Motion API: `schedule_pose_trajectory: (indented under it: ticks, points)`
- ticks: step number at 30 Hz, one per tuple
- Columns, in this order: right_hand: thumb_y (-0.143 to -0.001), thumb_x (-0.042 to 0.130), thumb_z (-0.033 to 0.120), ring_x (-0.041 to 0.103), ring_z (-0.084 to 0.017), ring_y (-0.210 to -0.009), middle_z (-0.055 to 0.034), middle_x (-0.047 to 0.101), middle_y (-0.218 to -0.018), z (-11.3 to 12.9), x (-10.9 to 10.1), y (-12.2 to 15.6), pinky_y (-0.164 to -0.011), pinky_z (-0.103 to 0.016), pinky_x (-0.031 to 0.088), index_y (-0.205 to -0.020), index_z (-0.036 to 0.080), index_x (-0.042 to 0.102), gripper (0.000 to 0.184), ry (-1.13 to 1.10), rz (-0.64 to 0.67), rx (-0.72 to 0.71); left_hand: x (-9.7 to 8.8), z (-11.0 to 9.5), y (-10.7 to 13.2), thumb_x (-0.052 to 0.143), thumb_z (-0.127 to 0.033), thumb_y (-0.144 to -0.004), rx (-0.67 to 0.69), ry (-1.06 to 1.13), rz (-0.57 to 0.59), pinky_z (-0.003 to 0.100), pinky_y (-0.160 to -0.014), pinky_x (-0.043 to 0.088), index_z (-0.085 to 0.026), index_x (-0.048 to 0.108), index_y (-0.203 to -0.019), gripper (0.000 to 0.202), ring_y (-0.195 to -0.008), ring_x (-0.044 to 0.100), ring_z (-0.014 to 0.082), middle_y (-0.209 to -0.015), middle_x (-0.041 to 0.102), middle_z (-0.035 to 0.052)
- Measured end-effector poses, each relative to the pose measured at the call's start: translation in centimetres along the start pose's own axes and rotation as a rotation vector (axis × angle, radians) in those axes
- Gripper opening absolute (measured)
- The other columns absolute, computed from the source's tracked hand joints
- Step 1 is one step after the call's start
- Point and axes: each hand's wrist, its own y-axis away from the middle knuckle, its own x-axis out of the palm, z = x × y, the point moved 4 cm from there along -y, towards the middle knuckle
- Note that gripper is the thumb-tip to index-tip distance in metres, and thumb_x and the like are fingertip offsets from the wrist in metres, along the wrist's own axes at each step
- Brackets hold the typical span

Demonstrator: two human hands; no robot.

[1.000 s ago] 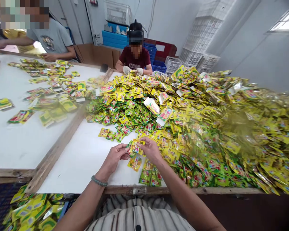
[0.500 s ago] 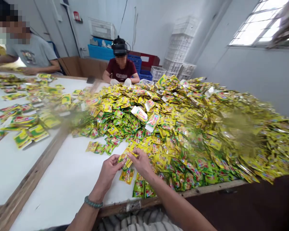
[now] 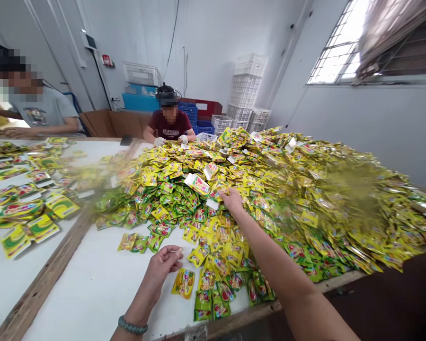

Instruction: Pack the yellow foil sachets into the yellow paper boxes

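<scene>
My right hand (image 3: 232, 201) reaches onto the heap, its fingertips closed at the edge of a small printed carton (image 3: 214, 195) with a white open flap. Another printed carton (image 3: 198, 183) lies just left of it. Low over the white tabletop, my left hand (image 3: 166, 261) has its fingers curled and thumb against them; no packet shows in it. Near its fingertips lies a yellow packet (image 3: 183, 283). Green packets (image 3: 203, 303) lie by the table edge, and a short row of packets (image 3: 140, 243) lies beyond the left hand.
A large heap of yellow and green packets (image 3: 305, 208) covers the right side. A wooden strip (image 3: 53, 258) divides the table; flat yellow cartons (image 3: 42, 228) lie left of it. Two people sit across, one in a maroon shirt (image 3: 170, 127). White crates (image 3: 246, 87) stand behind.
The yellow packet both hands held is out of them. My right hand has moved forward to the carton on the heap; my left stays low. The view has tilted up and shifted right.
</scene>
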Motion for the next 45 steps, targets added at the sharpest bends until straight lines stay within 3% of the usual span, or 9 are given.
schedule_pose_trajectory:
  ticks: [5, 8, 12, 16, 20, 24, 26, 37, 45]
  points:
    - [-0.076, 0.067, 0.040, 0.054, -0.025, -0.098, -0.0105, 0.064, -0.098, -0.3, 2.0, 0.5, -0.087, -0.038, 0.043, -0.084, 0.015, 0.068, 0.026, 0.109, 0.035, -0.010, -0.1, 0.3, -0.3, 0.075, -0.057, -0.061, 0.019, -0.018, -0.021, 0.027, -0.065, 0.048, -0.015, 0.063, -0.092, 0.053, -0.066, 0.064, 0.0158, -0.083, 0.072, 0.0079]
    - [-0.079, 0.067, 0.032, 0.052, -0.026, -0.103, -0.0115, 0.062, -0.106, 1.3, 3.4, 3.7, -0.091, -0.038, 0.041, -0.083, 0.015, 0.069, 0.018, 0.203, 0.120, -0.194, -1.8, -0.8, -0.3, 0.069, -0.062, -0.065, 0.074, -0.062, -0.123, 0.030, -0.068, 0.050, -0.014, 0.062, -0.099, 0.059, -0.070, 0.065, 0.0180, -0.091, 0.072, 0.0112]
    - [-0.085, 0.062, 0.023, 0.055, -0.022, -0.101, -0.0096, 0.062, -0.111, 4.1, 6.7, 10.7, -0.090, -0.034, 0.043, -0.097, 0.019, 0.072, 0.016, 0.321, 0.568, -0.684, -4.2, -4.0, 0.8, 0.072, -0.053, -0.067, 0.390, -0.372, -0.259, 0.036, -0.083, 0.050, -0.022, 0.051, -0.130, 0.074, -0.098, 0.063, 0.0242, -0.127, 0.061, 0.0128]
    - [-0.084, 0.065, 0.021, 0.058, -0.021, -0.101, -0.0103, 0.065, -0.109, 4.1, 9.5, 16.2, -0.091, -0.033, 0.044, -0.098, 0.018, 0.071, 0.016, 0.324, 0.891, -0.860, -4.2, -4.8, 1.8, 0.066, -0.044, -0.075, 0.507, -0.755, 0.007, 0.033, -0.082, 0.049, -0.027, 0.061, -0.126, 0.054, -0.100, 0.062, 0.0249, -0.122, 0.066, 0.0061]
    - [-0.080, 0.071, 0.031, 0.057, -0.023, -0.106, -0.0105, 0.065, -0.113, 2.2, 8.9, 16.0, -0.093, -0.037, 0.044, -0.083, 0.018, 0.072, 0.013, 0.072, 0.678, -0.504, -6.0, -2.4, 2.4, 0.058, -0.043, -0.078, 0.290, -0.890, -0.011, 0.029, -0.062, 0.044, -0.020, 0.070, -0.112, 0.043, -0.065, 0.061, 0.0210, -0.073, 0.072, 0.0028]
    - [-0.083, 0.062, 0.046, 0.062, -0.019, -0.079, -0.0053, 0.069, -0.089, -0.3, 7.3, 15.3, -0.071, -0.032, 0.050, -0.097, 0.017, 0.069, 0.033, -0.219, 0.478, 0.095, -7.0, 0.5, 2.9, 0.067, -0.047, -0.070, 0.152, -0.640, -0.019, 0.028, -0.063, 0.044, -0.020, 0.072, -0.103, 0.043, -0.071, 0.062, 0.0218, -0.081, 0.073, 0.0037]
    - [-0.080, 0.063, 0.050, 0.062, -0.018, -0.074, -0.0043, 0.069, -0.087, -0.7, 7.3, 15.7, -0.066, -0.029, 0.050, -0.102, 0.016, 0.067, 0.041, -0.320, 0.458, 0.231, -6.8, 1.5, 3.0, 0.069, -0.050, -0.068, 0.106, -0.414, -0.028, 0.029, -0.066, 0.046, -0.017, 0.071, -0.097, 0.043, -0.076, 0.064, 0.0221, -0.088, 0.074, 0.0060]
    - [-0.074, 0.069, 0.047, 0.063, -0.018, -0.074, -0.0033, 0.071, -0.085, -0.6, 8.4, 16.1, -0.067, -0.028, 0.049, -0.090, 0.016, 0.070, 0.035, -0.333, 0.680, 0.236, -4.6, 2.4, 3.8, 0.079, -0.049, -0.062, 0.118, 0.096, -0.137, 0.023, -0.060, 0.047, -0.016, 0.059, -0.086, 0.046, -0.065, 0.059, 0.0130, -0.077, 0.067, 0.0003]
    - [-0.070, 0.075, 0.042, 0.059, -0.016, -0.073, 0.0005, 0.068, -0.078, 0.6, 8.3, 15.9, -0.066, -0.025, 0.043, -0.086, 0.018, 0.069, 0.029, -0.186, 0.577, 0.036, -3.3, 1.6, 3.7, 0.082, -0.037, -0.064, 0.030, 0.095, 0.071, 0.024, -0.065, 0.051, -0.016, 0.065, -0.093, 0.040, -0.070, 0.066, 0.0155, -0.086, 0.074, 0.0034]
